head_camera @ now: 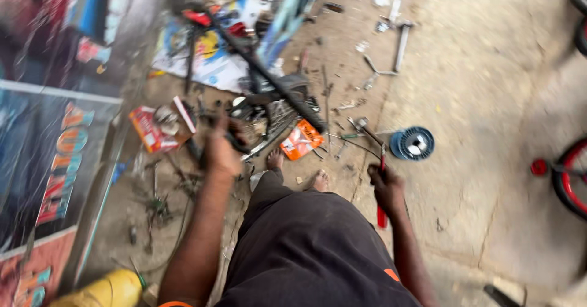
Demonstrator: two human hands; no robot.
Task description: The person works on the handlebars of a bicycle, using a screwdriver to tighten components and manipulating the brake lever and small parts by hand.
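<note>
parts lie scattered on the ground before my feet. my left hand is closed on the dark bicycle frame, my right hand fisted around a red-handled tool. judging by the loose bits, plenty is left.

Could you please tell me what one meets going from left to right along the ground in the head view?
Red box → left hand → orange packet → right hand holding a red-handled tool → blue spool → red wheel.
</note>
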